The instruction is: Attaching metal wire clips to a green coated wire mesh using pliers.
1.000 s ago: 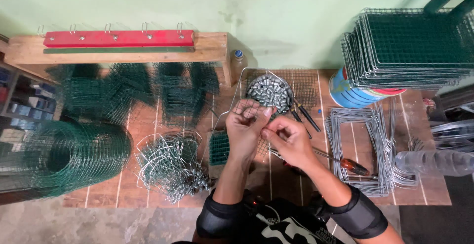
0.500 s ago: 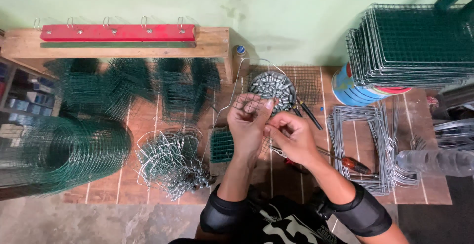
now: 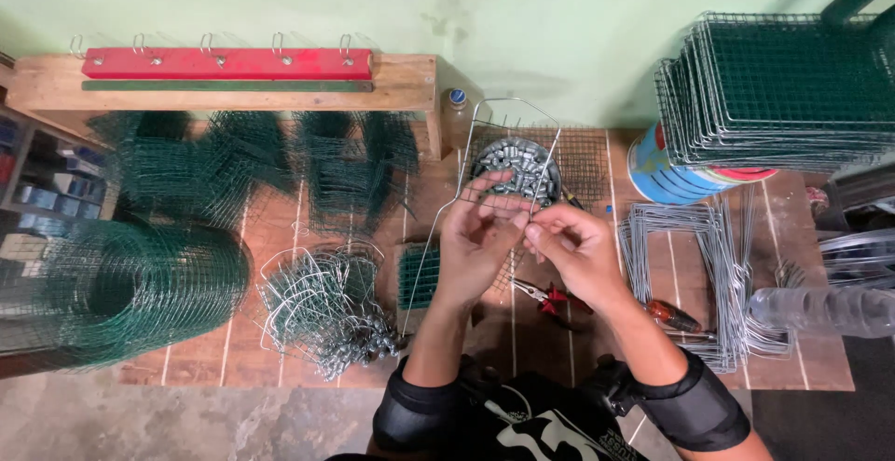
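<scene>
While held up over the floor, bent wire frame [image 3: 508, 116] pinched between both hands: left hand [image 3: 474, 242] fingers clamped on its lower run, right hand [image 3: 576, 251] fingers closed on the same wire beside them. Just beyond, round container of small metal clips [image 3: 516, 165]. Red-handled pliers [image 3: 545, 296] below the right hand; heap of bent wire pieces [image 3: 322, 307] to the left.

Shiny bare metal wire frame [image 3: 508, 144], matt green coated mesh roll [image 3: 121, 288], rough wooden bench [image 3: 401, 83].
</scene>
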